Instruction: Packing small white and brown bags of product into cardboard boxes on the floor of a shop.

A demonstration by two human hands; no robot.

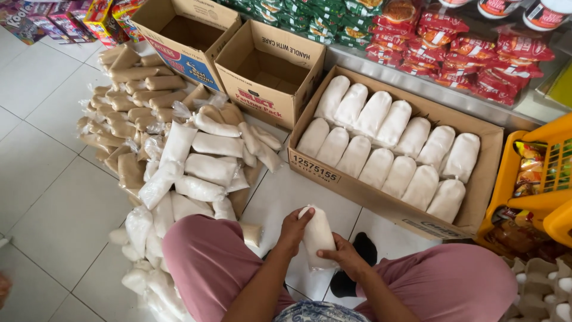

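Note:
Both my hands hold one clear plastic bag of white powder (316,234) upright between my knees. My left hand (294,229) grips its upper left side. My right hand (345,256) clasps its lower right side. Just beyond it stands a low cardboard box (357,189) packed with several similar white bags (387,146) in two rows. A loose heap of white bags (199,167) lies on the tiled floor to my left, with a pile of brown-filled bags (128,89) farther left.
Two open, empty cardboard boxes (271,71) (182,36) stand behind the piles. A shelf with green and red snack packets (453,50) runs along the top. A yellow plastic basket (533,179) and egg trays (545,286) sit at the right.

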